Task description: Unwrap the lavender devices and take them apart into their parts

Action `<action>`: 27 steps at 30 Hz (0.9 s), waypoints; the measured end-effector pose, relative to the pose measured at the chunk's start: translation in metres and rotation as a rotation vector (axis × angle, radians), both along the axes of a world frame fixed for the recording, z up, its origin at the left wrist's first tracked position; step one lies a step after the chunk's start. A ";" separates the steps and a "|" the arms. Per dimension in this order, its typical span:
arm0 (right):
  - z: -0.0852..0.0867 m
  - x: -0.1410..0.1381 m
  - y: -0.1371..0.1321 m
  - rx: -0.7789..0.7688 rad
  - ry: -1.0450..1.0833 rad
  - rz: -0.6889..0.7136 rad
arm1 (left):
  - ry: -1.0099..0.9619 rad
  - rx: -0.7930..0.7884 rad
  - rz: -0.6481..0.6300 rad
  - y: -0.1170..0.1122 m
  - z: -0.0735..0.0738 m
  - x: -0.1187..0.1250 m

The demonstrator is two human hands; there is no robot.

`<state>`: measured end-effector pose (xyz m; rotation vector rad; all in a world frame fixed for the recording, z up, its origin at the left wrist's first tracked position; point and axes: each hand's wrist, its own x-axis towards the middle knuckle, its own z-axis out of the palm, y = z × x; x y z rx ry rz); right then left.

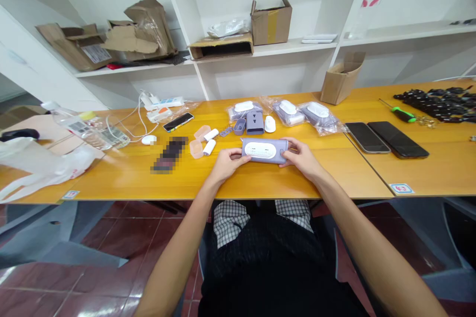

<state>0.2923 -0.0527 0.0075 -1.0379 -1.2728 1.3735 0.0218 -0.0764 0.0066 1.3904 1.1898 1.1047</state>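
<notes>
Both my hands hold a purple-grey oblong plastic case (263,159) with a white oval panel facing up. My left hand (228,163) grips its left end, thumb on the near corner. At the right end my right hand (300,157) has its thumb on the face and fingers behind the far edge. Just beyond stand a purple-grey holder with two cut-outs (255,123), a small purple-grey cup (240,127) and a white oval piece (269,124). Similar units in clear plastic bags (288,113) lie farther back.
Left of my hands are white cylinders (209,147), pale pink cups (196,149), a phone (178,122), cables and a bottle (70,121). To the right lie two dark phones (397,138), a green-handled screwdriver (403,115) and a cardboard box (342,79). Shelves rise behind.
</notes>
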 end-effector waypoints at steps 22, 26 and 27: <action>-0.006 0.005 0.003 -0.011 0.029 0.063 | -0.150 -0.036 0.085 0.005 0.001 -0.004; -0.004 0.006 0.002 -0.045 0.090 0.046 | -0.141 -0.037 0.050 0.005 0.002 -0.004; -0.004 0.007 0.002 -0.058 0.109 0.038 | -0.138 -0.042 0.034 0.005 0.001 -0.004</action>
